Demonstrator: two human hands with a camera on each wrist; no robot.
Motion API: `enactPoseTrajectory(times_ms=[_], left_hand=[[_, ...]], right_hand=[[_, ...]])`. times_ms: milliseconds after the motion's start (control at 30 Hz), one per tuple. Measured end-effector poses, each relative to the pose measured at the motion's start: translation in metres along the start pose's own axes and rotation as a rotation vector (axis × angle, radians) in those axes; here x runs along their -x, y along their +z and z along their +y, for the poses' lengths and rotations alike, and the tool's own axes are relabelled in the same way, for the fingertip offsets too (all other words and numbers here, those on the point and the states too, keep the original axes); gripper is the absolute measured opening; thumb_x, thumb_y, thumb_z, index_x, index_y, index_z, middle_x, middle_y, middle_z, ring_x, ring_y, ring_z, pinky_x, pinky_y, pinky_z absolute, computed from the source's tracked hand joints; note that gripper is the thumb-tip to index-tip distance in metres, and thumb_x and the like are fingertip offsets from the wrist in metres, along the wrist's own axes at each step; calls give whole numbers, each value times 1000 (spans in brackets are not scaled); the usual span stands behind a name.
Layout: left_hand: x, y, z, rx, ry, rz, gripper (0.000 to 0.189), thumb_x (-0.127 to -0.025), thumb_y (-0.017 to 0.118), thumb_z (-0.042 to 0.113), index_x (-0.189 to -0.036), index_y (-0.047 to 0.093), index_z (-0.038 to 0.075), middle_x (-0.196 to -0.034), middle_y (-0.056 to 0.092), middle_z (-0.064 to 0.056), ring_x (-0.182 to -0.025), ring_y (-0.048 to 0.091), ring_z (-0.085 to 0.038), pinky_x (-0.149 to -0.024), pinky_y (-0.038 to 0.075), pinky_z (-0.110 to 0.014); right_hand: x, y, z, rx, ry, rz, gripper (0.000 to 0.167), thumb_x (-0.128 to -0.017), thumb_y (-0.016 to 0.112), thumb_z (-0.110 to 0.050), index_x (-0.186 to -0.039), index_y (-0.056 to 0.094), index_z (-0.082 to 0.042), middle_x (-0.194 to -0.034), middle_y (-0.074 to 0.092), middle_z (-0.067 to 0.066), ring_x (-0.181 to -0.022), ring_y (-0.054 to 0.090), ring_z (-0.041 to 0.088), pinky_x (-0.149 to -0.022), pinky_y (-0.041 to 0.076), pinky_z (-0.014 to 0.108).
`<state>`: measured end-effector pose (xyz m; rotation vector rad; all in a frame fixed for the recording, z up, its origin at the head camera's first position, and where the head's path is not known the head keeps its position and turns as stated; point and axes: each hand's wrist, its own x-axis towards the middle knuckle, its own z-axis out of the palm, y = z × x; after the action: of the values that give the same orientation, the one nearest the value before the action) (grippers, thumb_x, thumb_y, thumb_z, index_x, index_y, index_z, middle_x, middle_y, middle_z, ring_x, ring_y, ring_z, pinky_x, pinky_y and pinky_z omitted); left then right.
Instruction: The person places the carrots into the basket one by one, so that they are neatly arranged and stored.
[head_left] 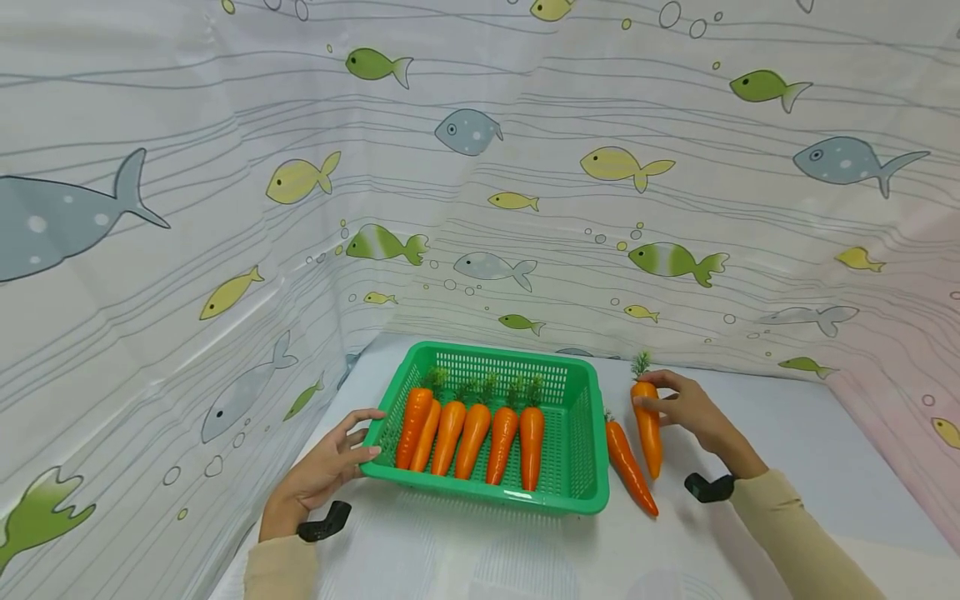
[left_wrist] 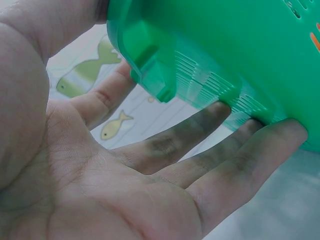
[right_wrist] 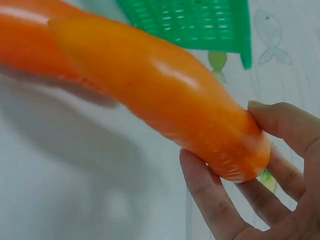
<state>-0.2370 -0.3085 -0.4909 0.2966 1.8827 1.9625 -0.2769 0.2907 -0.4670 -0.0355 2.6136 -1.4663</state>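
A green plastic basket [head_left: 555, 501] stands on the white table, with several orange carrots [head_left: 472, 442] lying in it side by side, leafy tops toward the back. My left hand [head_left: 322, 471] holds the basket's left side; in the left wrist view its fingertips [left_wrist: 287, 132] touch the outer wall while the thumb reaches the rim. To the right of the basket, my right hand [head_left: 693, 412] grips a carrot [head_left: 649, 437] near its leafy end, the tip pointing toward me. Beside that one, a second loose carrot [head_left: 630, 467] lies on the table by the basket's right side.
Behind the table and along its left side hangs a white sheet [head_left: 555, 225] printed with fish. A black band with a small device [head_left: 326, 523] sits on the left wrist, and another wrist device [head_left: 708, 487] is on the right.
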Motion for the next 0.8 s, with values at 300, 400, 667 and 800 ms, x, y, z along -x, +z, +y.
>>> enactPoseTrajectory(times_ms=[300,400,667,800], left_hand=[[-2,-2,-3,1,-1,-2,61,-100,63,3,-153,33,12,-161,19,-25,-130,44,-40,-94,53,-47],[-2,-2,-2,4,2,-6,61,-100,63,3,-153,33,12,-161,18,-25,-131,43,-40,-94,52,-47],[-2,-3,-3,8,21,-27,62,-100,63,4,-153,32,10,-161,17,-27,-131,42,-40,-93,53,-45],[-1,-2,-2,11,20,-24,62,-100,63,3,-153,32,11,-161,17,-26,-132,41,-40,-93,53,-45]], right_hand=[[0,2,-14,-59,-22,30,68,-94,75,-43,-145,50,-5,-139,54,21,-113,58,36,-83,59,39],[0,4,-21,-70,-43,29,69,-95,75,-42,-146,49,-4,-139,54,21,-113,59,35,-83,59,39],[1,8,-36,-112,-56,33,69,-97,73,-40,-147,46,-2,-141,51,23,-114,58,35,-83,59,39],[0,10,-41,-142,-62,30,69,-97,73,-41,-148,46,-2,-146,48,23,-116,58,36,-85,59,39]])
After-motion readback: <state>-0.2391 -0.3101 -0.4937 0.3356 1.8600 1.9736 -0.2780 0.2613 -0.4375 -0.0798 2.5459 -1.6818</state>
